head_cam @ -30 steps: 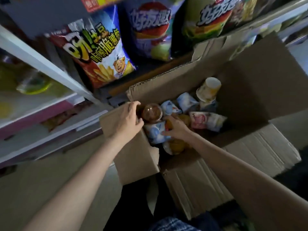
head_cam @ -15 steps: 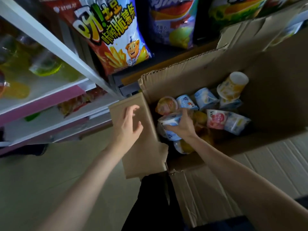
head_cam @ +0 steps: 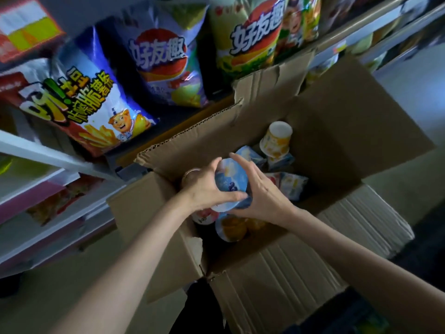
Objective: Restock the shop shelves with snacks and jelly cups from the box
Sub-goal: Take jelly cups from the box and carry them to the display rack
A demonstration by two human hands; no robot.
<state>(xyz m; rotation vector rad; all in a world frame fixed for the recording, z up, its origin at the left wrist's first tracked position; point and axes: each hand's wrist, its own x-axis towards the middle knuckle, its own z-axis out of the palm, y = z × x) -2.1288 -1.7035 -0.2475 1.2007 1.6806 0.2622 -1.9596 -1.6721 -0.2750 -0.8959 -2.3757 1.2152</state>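
Both hands' fingers clasp 1 blue jelly cup; box contents seemingly half-hidden.

A dark shelf runs across the upper half of the frame and carries upright snack bags: a red and blue fries bag at upper left, a purple crisp bag at upper centre, and a green crisp bag to its right. At the left edge, white and pink shelves hold blurred yellow-green items and a flat packet lower down. The pale floor fills the lower left, and the open cardboard box appears to stand on it.
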